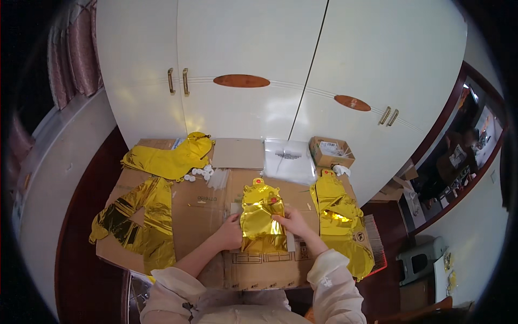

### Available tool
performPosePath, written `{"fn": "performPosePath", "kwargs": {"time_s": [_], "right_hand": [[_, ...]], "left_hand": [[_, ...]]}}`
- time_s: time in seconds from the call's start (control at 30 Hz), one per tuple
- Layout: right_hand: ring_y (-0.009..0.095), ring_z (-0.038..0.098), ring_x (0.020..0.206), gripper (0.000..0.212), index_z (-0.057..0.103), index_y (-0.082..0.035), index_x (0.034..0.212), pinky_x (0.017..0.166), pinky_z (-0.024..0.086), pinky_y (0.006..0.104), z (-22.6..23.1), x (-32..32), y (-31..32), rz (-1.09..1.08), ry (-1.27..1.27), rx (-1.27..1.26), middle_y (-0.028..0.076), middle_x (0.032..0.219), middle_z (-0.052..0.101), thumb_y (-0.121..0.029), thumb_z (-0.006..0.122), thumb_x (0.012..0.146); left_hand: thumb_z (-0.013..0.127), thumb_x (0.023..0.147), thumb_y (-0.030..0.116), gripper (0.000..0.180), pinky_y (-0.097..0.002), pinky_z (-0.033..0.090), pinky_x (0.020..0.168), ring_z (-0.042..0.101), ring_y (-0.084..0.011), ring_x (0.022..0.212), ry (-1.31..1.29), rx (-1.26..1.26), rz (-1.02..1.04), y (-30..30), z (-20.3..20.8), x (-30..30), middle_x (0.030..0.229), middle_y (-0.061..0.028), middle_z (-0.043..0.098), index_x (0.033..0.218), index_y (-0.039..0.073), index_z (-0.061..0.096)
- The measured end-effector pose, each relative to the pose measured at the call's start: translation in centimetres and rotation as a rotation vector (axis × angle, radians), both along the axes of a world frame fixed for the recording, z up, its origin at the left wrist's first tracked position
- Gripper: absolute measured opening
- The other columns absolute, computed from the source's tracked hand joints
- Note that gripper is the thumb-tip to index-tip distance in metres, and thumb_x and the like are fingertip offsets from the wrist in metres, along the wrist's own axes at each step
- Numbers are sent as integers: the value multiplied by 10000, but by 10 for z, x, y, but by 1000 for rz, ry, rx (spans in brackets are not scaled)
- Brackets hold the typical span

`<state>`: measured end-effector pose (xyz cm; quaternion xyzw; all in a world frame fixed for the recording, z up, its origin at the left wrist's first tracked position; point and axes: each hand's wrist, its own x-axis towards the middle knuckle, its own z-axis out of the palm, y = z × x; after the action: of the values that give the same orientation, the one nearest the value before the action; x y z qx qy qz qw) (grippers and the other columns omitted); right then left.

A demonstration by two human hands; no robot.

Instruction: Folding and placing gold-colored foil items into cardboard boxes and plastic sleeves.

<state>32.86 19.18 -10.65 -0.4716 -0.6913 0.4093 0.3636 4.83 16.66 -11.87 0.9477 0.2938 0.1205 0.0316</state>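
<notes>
A: Why hold that flat, shiny gold foil piece (pixel 263 229) two-handed?
B: Probably to steady it over the tabletop's (pixel 191 218) middle. Your right hand (pixel 294 221) pinches its right side; your left hand (pixel 232 231) meets the other, fingers partly hidden, pinch uncertain.
A: Obstacles?
B: Creased gold foil sheeting (pixel 159 216) leftward, a gold foil bundle (pixel 337 235) along your right edge.

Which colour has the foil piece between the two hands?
The foil piece is shiny gold with small red marks; the head view shows it best.
</notes>
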Motion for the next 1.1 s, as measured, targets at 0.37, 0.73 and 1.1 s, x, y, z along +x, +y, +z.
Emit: {"fn": "performPosePath", "kwargs": {"time_s": [0.37,0.73,1.1], "right_hand": [[326,578,1104,358,643,-15,1055,943,457,433,-3,-17,-14,-185,-444,396,119,1205,609,-278,716,823],[373,591,1078,412,617,6,1066,911,486,421,-2,-20,-16,-213,-412,413,173,1185,610,-272,752,794],[387,600,1044,422,600,7,1074,889,492,424,-4,-16,-13,-236,-373,398,197,1125,630,-235,765,771]], "left_hand": [[550,796,129,262,-448,316,1093,585,-267,1103,-4,-17,-7,5,7,-7,1047,-115,662,1019,40,654],[605,872,342,491,-435,377,1053,523,-336,1205,-96,-21,-31,-123,57,41,1301,-170,545,1220,-1,557],[504,881,619,730,-701,230,1051,328,-357,1386,16,16,68,-111,30,44,1490,-82,407,1396,102,485]]}}
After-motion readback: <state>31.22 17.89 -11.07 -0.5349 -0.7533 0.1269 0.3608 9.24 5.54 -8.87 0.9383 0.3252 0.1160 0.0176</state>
